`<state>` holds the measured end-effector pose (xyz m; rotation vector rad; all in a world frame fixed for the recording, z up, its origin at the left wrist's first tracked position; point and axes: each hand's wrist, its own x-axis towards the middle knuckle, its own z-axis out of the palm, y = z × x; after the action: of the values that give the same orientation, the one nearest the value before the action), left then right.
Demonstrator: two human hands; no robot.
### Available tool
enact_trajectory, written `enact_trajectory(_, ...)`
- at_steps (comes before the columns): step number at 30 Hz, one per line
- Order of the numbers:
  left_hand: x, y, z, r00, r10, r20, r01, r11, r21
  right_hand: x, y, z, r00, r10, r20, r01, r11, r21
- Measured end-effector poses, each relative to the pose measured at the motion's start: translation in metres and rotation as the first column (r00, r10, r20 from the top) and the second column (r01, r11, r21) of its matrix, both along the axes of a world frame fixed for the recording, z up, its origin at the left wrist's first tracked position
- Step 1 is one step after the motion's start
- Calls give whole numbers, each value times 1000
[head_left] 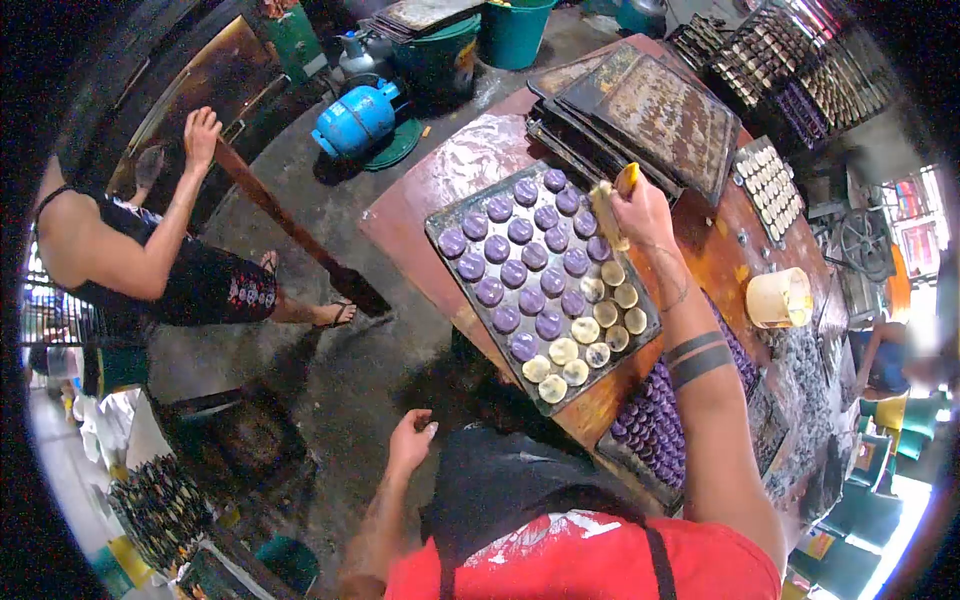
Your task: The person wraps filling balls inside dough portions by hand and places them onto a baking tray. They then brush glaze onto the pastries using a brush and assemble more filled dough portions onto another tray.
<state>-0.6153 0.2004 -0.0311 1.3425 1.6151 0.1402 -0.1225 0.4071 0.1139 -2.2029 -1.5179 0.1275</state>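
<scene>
A brush with a yellow handle and pale bristles (606, 212) is gripped in my right hand (642, 212), over the far right side of a dark metal tray (440, 235). On this tray sit several rows of round pastries. Most have glossy purple tops (533, 256), while those toward the near right corner are pale cream (563, 351), some with dark smudges. My left hand (410, 443) hangs low, off the table's near left side, apart from the tray. Its fingers are loosely curled, thumb and fingertip apart, with nothing visible between them.
Stacked baking trays (650, 110) stand behind the pastry tray on the table (430, 170). To the right are a whitish tub (778, 298), purple pieces (655, 420) and another pastry tray (768, 185). At left, a person (150, 240) holds a long wooden paddle (280, 215) near a blue gas cylinder (355, 120).
</scene>
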Motion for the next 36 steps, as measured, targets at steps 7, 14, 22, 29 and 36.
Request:
enact_trajectory(7,9,12,6,987,-25,160,29,999,-23,-73,12,-27,854,502,136,-478,861,-174)
enact_trajectory(14,16,21,-9,985,-68,156,73,997,-29,-41,46,-41,959,282,28,-271,940,-208)
enact_trajectory(22,-46,6,-92,965,143,220,-96,973,-211,15,-149,47,973,57,-223,4,965,263)
enact_trajectory(29,-85,34,-140,926,68,372,-29,994,-108,193,-279,91,728,-661,-179,603,495,625)
enact_trajectory(36,36,50,-12,916,184,357,-205,979,21,355,-309,-2,334,619,-710,821,178,542)
